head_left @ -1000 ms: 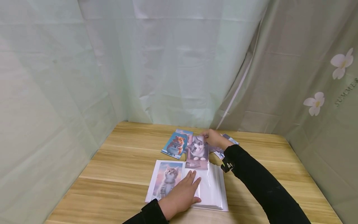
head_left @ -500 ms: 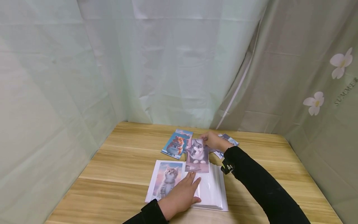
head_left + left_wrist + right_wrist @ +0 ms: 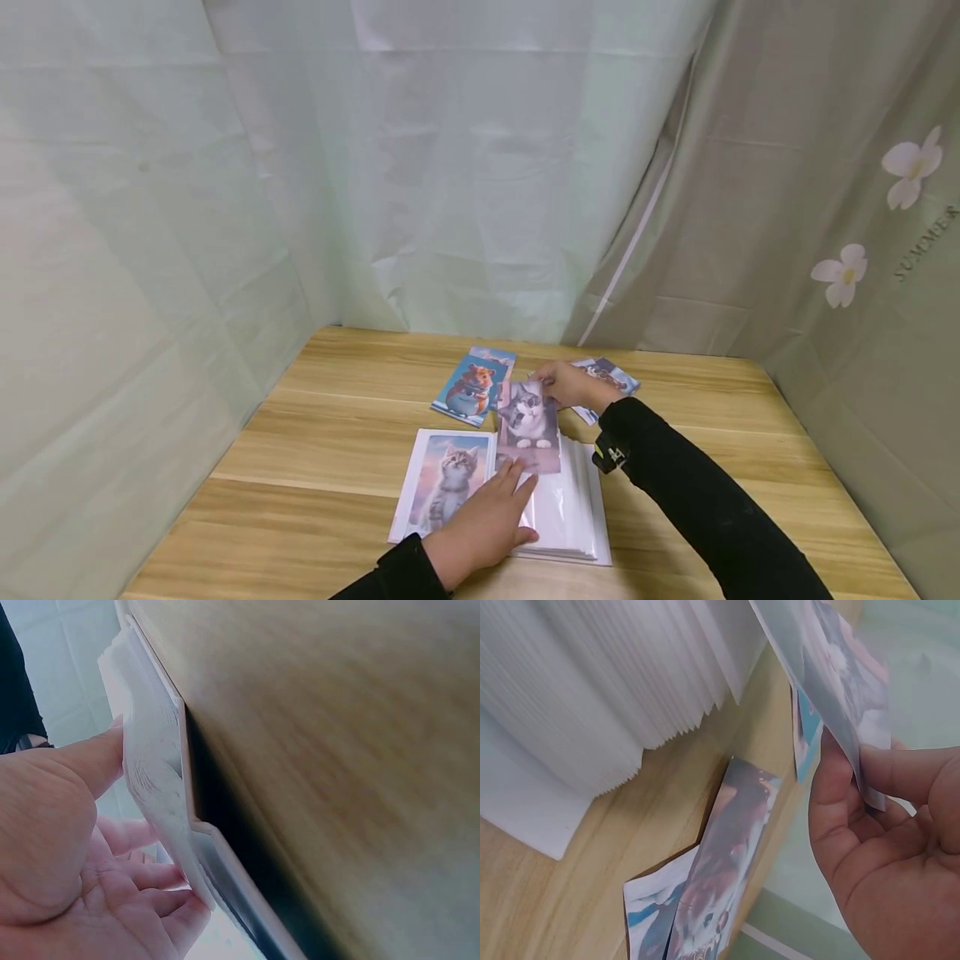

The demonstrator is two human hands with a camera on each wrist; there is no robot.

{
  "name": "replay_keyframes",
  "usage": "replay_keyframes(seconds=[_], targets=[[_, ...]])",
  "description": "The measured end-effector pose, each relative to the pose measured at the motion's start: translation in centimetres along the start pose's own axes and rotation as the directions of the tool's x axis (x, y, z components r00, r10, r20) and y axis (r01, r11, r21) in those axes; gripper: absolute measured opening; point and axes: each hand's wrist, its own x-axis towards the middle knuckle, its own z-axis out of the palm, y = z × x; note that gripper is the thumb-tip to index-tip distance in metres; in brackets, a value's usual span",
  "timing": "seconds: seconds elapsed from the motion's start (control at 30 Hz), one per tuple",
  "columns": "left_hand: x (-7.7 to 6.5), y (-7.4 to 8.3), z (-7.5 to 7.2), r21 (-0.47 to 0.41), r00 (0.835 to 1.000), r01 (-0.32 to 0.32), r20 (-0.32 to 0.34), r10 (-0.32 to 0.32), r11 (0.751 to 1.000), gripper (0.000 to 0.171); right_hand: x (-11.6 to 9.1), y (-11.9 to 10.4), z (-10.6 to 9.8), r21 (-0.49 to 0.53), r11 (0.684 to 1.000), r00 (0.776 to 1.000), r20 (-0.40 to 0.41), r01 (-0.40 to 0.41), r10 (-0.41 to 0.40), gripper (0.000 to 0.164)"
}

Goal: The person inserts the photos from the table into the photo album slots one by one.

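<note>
A photo album (image 3: 558, 512) with a white cover and thick clear-sleeved pages lies spread on the table. Its left page shows a kitten picture (image 3: 456, 471). My left hand (image 3: 483, 521) rests across the middle of the album with fingers spread, the thumb on the right page. Between thumb and fingers my right hand (image 3: 568, 385) pinches the far edge of a grey-and-white cat photo card (image 3: 527, 417). The near end of this card overlaps the top of the right page, close by the left fingertips. In the right wrist view the card (image 3: 836, 675) slants up from the pinch.
Two picture cards, a hamster one (image 3: 468, 390) on top, lie overlapping behind the album's left side. More cards (image 3: 609, 375) lie partly under the right forearm's line. The wooden table (image 3: 300, 467) is bounded by pale curtains (image 3: 465, 183) at the back and sides.
The right hand has drawn the cat card toward the body, so its near end sits lower over the right page, reaching the left fingertips. The left hand stays in place.
</note>
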Motion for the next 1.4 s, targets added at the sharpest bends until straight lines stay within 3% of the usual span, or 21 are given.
replay_keyframes(seconds=[0.5,0.77,1.23,1.4], targets=[[0.1,-0.1,0.3,-0.004,1.000,0.004,-0.007,-0.004,1.000,0.076,-0.6,1.2,0.6,0.005,0.993,0.991,0.072,0.115,-0.115,0.030],[0.0,-0.1,0.1,-0.005,1.000,0.002,-0.012,-0.002,1.000,0.076,-1.4,0.6,1.2,-0.011,0.998,0.997,0.045,0.067,-0.066,0.029],[0.1,-0.4,0.3,-0.023,1.000,-0.009,0.001,0.009,1.000,0.074,-2.1,0.6,1.5,-0.016,0.995,0.991,0.088,0.101,-0.099,0.029],[0.1,-0.4,0.3,-0.026,1.000,-0.010,0.003,0.010,1.000,0.074,-2.1,0.7,1.5,-0.064,0.993,0.990,0.101,0.101,-0.094,0.028]])
